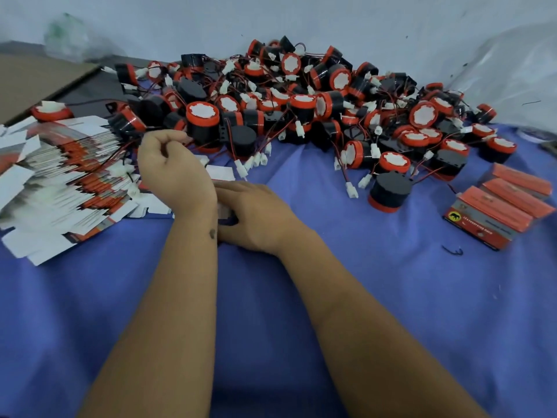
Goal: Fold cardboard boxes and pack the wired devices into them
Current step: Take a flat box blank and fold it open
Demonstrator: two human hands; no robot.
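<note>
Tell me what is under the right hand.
The right hand lies on the blue cloth, curled over a small dark-and-white item; only a sliver shows at the left wrist. The hand covers the rest, so what it is cannot be told.

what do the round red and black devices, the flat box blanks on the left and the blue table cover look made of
Devices: likely moulded plastic, matte black bodies, glossier red caps.
Box blanks: thin printed card, judging by white undersides and crisp die-cut flaps.
Table cover: apparently woven cloth, matte, with soft wrinkles.

head | looks forward-down | close over blue cloth (391, 297)
</note>
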